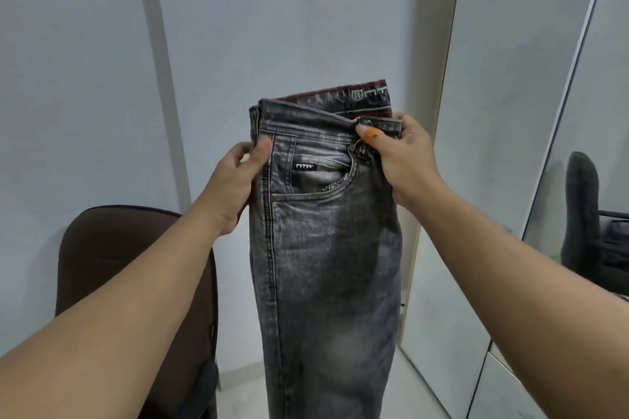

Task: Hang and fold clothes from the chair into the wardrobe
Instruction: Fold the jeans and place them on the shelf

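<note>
A pair of faded dark grey jeans hangs in front of me, folded lengthwise, waistband up and legs dropping out of the bottom of the view. My left hand grips the left edge of the waistband, thumb on the front. My right hand grips the right edge by the button, thumb pressed on the fabric. A brown chair stands at the lower left, partly behind my left forearm. The wardrobe door is at the right.
A pale wall fills the background. A mirrored panel at the right edge reflects dark clothing. Light floor shows between the chair and the jeans.
</note>
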